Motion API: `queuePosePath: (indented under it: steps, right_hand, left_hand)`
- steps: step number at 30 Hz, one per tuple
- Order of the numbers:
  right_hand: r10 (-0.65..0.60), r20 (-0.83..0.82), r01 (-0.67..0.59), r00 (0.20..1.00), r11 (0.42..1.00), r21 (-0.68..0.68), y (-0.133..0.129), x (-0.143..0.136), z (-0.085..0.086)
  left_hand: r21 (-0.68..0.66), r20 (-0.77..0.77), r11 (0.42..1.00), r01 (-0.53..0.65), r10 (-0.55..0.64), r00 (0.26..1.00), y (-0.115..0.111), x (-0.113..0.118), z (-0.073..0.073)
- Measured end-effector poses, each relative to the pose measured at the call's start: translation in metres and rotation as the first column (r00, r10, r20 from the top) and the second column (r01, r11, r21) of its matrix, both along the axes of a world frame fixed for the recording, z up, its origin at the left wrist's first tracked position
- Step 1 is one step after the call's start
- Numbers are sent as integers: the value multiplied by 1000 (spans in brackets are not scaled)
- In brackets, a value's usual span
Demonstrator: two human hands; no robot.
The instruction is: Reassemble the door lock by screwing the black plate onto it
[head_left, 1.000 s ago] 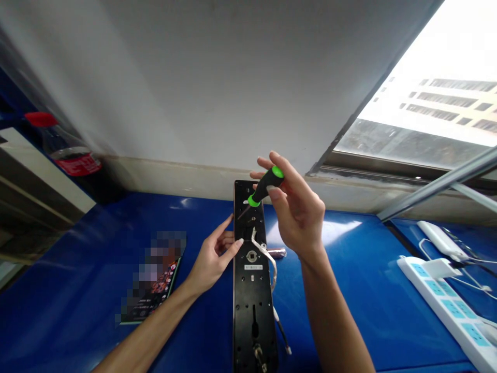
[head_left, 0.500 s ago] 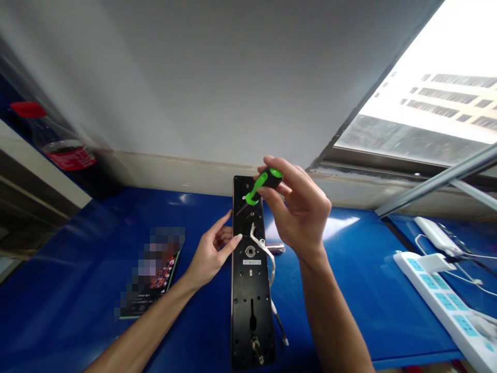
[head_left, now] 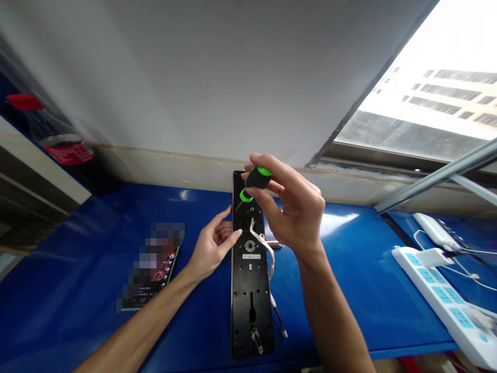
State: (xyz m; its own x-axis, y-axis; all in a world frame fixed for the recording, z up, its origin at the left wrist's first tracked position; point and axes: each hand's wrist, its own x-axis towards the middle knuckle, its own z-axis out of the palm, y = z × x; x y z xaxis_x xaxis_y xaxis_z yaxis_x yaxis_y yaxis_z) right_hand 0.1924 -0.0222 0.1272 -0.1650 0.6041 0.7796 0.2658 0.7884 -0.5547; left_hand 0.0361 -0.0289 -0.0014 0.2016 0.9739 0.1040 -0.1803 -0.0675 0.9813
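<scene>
A long black door lock panel (head_left: 244, 282) lies lengthwise on the blue table, its back side up with screw holes, a slot and a metal stub at the near end. A white-sleeved cable (head_left: 271, 259) comes out of its middle and hangs over the right edge. My left hand (head_left: 213, 246) grips the panel's left edge, thumb on top and fingers along the side. Between the thumb and fingers of my right hand (head_left: 291, 207) is a green and black screwdriver (head_left: 258, 178). It tilts down over the panel's far end; whether its tip touches is unclear.
A phone (head_left: 155, 274) with a partly blurred screen lies on the left of the blue table (head_left: 349, 290). A cola bottle (head_left: 66, 147) stands at the back left. At right are a white power strip (head_left: 438, 300), cords and a metal bar (head_left: 435, 176). A wall (head_left: 194, 93) rises behind.
My right hand has shifted left with the screwdriver, whose handle now points more toward me and hides more of its shaft. My left hand keeps its grip on the panel. The view has tilted slightly.
</scene>
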Motion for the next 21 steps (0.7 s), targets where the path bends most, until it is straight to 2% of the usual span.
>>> queuePosePath:
  steps: [11, 16, 18, 19, 21]
  right_hand:
    - [-117, -6, 117, 993, 992, 39, 1, -5, -1]
    - [-142, -52, 145, 989, 987, 74, -5, -4, 4]
    - [-130, -111, 140, 985, 986, 88, -10, 1, 13]
    - [-134, -140, 148, 981, 984, 95, -13, 6, 18]
    - [-162, -168, 184, 972, 975, 125, -21, 21, 29]
  left_hand:
    - [19, -9, 1000, -7, 7, 1000, -1, 2, 1]
    - [33, -81, 999, 43, -40, 996, 3, -2, -1]
    - [93, -134, 995, 41, -28, 991, 4, -4, 0]
    - [156, -179, 988, 12, 16, 984, 4, -5, 2]
    - [347, -291, 934, -88, 196, 937, 1, -4, 9]
